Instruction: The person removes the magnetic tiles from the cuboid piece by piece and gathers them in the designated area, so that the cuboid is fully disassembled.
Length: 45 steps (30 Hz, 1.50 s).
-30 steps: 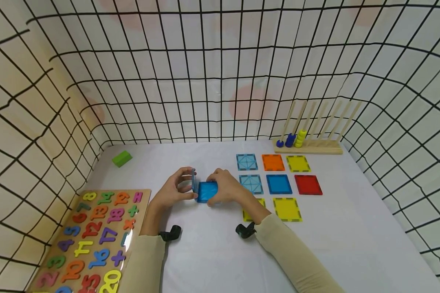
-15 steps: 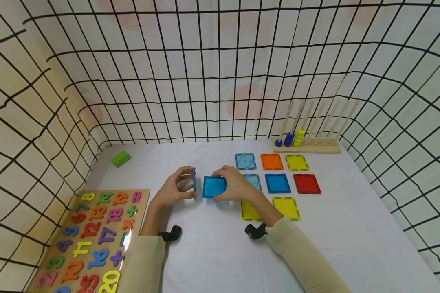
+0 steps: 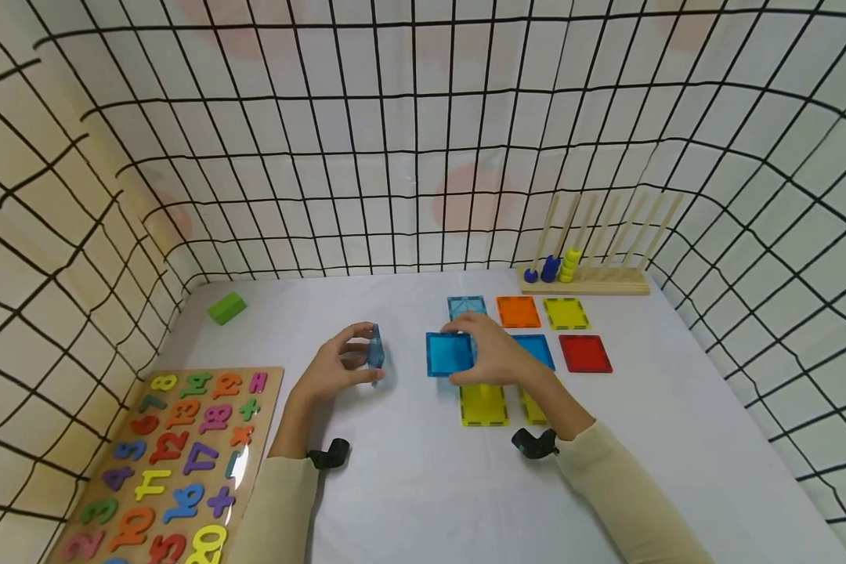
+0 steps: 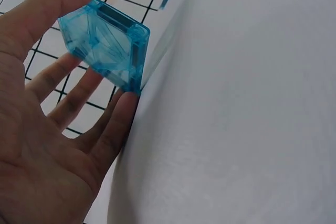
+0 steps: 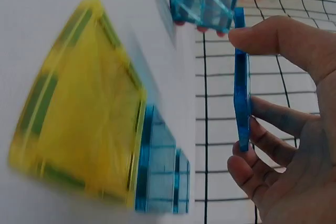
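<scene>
My left hand (image 3: 327, 366) pinches a clear light-blue magnetic tile (image 3: 376, 350) by its edges, thumb on one side and fingers on the opposite one. The tile stands upright; its ray-patterned face shows in the left wrist view. To the right, my right hand (image 3: 492, 350) holds a darker blue magnetic tile (image 3: 446, 355) between thumb and fingers, seen edge-on in the right wrist view. That hand is over the left part of a tile layout, overlapping a light-blue tile (image 3: 467, 306) and covering another behind it. A yellow tile (image 3: 484, 405) lies just below the hand.
Orange (image 3: 518, 312), yellow (image 3: 566, 313), blue (image 3: 536, 348) and red (image 3: 585, 354) tiles lie flat at the right. A wooden peg rack (image 3: 585, 283) with beads stands behind them. A number board (image 3: 176, 454) lies front left, a green block (image 3: 227, 308) back left. Black wire mesh (image 3: 402, 172) surrounds the table.
My right hand has drawn the blue tile away from the left hand's tile and carried it right, toward the layout. My left hand stays in place, its tile turned slightly.
</scene>
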Available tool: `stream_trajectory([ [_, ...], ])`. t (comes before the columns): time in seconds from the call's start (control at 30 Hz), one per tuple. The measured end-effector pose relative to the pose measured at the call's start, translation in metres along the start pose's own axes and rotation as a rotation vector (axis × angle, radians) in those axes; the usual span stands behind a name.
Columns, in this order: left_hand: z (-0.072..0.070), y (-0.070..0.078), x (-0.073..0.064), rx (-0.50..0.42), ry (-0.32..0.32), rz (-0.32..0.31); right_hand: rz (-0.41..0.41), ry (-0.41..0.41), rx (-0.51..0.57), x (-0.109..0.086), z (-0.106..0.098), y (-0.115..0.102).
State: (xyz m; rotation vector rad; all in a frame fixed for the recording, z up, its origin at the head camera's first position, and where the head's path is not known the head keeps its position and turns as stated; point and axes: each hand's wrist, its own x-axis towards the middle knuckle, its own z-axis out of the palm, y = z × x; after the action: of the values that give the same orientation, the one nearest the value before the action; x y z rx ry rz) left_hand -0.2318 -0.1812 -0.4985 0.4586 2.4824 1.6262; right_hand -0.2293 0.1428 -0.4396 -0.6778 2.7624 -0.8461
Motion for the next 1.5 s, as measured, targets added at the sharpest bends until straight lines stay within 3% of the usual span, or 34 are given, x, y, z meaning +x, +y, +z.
stream_trajectory([
  [0.33,0.005,0.004,-0.001,0.064,0.021,0.007,0.048,0.037,0.015,-0.036,-0.027,0.044],
  [0.67,0.010,0.010,-0.001,0.080,0.016,0.013,0.085,0.088,-0.047,-0.076,-0.047,0.087],
  [0.93,0.009,0.011,-0.001,0.104,0.011,-0.053,0.085,0.085,-0.053,-0.101,-0.057,0.109],
  [1.2,0.008,0.012,-0.002,0.104,-0.005,-0.052,0.126,0.065,-0.070,-0.121,-0.064,0.131],
  [1.5,0.007,0.012,-0.003,0.093,-0.006,-0.057,0.118,0.054,-0.083,-0.142,-0.065,0.153],
])
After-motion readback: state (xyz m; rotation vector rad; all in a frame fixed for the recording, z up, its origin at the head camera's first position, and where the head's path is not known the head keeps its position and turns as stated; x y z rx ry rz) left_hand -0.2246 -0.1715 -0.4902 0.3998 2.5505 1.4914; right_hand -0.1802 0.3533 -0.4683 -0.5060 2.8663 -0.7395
